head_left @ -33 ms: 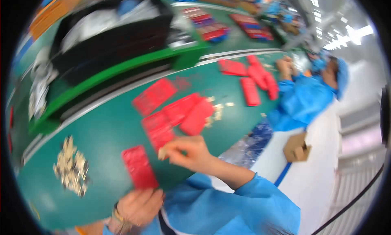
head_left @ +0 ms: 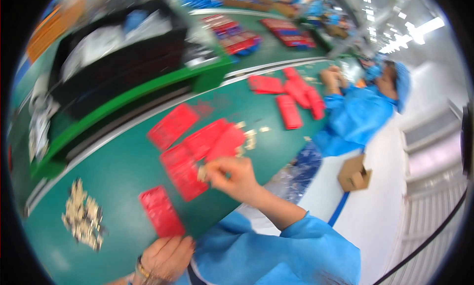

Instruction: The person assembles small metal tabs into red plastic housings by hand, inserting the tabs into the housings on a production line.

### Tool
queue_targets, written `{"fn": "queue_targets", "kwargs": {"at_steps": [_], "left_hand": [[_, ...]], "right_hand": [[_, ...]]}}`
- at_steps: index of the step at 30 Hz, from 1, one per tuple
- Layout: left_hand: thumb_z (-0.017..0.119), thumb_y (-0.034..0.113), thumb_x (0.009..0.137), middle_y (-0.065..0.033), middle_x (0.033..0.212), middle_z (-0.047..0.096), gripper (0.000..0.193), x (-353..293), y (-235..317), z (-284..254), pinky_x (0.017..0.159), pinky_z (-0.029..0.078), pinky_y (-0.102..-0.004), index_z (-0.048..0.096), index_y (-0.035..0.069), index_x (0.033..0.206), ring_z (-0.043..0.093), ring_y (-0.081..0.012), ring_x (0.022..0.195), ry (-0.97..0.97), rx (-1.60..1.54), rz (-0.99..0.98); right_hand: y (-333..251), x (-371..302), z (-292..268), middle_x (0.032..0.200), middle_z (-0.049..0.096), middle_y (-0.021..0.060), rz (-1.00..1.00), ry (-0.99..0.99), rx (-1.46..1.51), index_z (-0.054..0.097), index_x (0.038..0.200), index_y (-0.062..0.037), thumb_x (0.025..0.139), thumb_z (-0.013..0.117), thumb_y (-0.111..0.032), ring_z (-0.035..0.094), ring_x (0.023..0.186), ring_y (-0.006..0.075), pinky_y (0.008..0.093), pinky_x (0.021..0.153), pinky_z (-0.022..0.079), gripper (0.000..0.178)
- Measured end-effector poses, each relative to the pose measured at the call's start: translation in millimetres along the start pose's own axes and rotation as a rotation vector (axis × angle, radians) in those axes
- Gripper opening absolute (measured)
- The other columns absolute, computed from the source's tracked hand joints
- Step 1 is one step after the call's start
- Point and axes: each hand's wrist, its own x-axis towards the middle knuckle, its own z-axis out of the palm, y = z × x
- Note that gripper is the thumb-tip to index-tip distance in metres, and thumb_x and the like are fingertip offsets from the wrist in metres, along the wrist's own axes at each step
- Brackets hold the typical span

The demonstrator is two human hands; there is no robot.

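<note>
Pinching pale piece, right hand; left hand curls against red packet, grip unclear.

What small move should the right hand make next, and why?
Probably carry the pale bit toward the red piece by the left hand: the right hand pinches that bit off to one side, while the left sits at the piece's near end.

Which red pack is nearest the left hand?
The lone red pack, its near end at the left hand. The other red packs lie farther off, by the right hand, near the co-worker or beyond.
</note>
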Motion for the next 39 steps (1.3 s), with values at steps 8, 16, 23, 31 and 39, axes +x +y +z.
{"fn": "queue_targets", "kwargs": {"at_steps": [8,16,23,31,39], "left_hand": [[0.073,0.019,0.079,-0.0083,0.101,0.065,0.028,5,-7,34,0.084,0.047,-0.0416,0.065,0.007,0.103,0.062,-0.0263,0.093,0.023,-0.003,-0.213],[0.066,0.008,0.082,-0.0082,0.099,0.065,0.017,21,-3,22,0.08,0.048,-0.0407,0.068,0.006,0.099,0.062,-0.0253,0.091,0.169,0.104,-0.307],[0.06,0.006,0.084,-0.0107,0.1,0.066,0.015,15,-14,25,0.075,0.049,-0.0414,0.07,0.004,0.094,0.062,-0.0276,0.085,0.081,0.089,-0.263],[0.06,0.007,0.087,-0.0151,0.1,0.066,0.015,2,-37,27,0.067,0.054,-0.0419,0.065,-0.001,0.099,0.065,-0.0339,0.079,0.109,-0.106,-0.455],[0.054,0.003,0.087,-0.0182,0.107,0.063,0.023,-5,-16,26,0.081,0.051,-0.0426,0.061,-0.002,0.108,0.061,-0.035,0.093,0.022,-0.263,-0.715]], "right_hand": [[32,-29,-50,0.099,0.057,0.0089,-0.139,-0.04,-0.29,0.057,0.096,-0.0077,0.073,0.074,-0.007,0.057,0.093,0.025,0.0339,0.075,0.049,0.028],[-22,-10,24,0.094,0.052,0.0071,-0.328,-0.679,0.088,0.052,0.089,-0.0059,0.077,0.069,-0.009,0.057,0.085,0.0256,0.0357,0.066,0.048,0.021],[-5,-4,39,0.089,0.049,0.0095,-0.274,-0.641,0.14,0.047,0.082,-0.0041,0.078,0.066,-0.008,0.055,0.077,0.0274,0.0375,0.064,0.047,0.019],[13,-2,2,0.083,0.059,0.0086,-0.29,-0.258,-0.223,0.057,0.088,-0.0053,0.081,0.065,-0.008,0.06,0.078,0.0226,0.0326,0.064,0.049,0.011],[-12,-10,18,0.103,0.06,0.0095,-0.277,-0.248,-0.366,0.063,0.103,-0.0074,0.074,0.071,-0.02,0.058,0.1,0.0278,0.0381,0.081,0.046,0.033]]}}
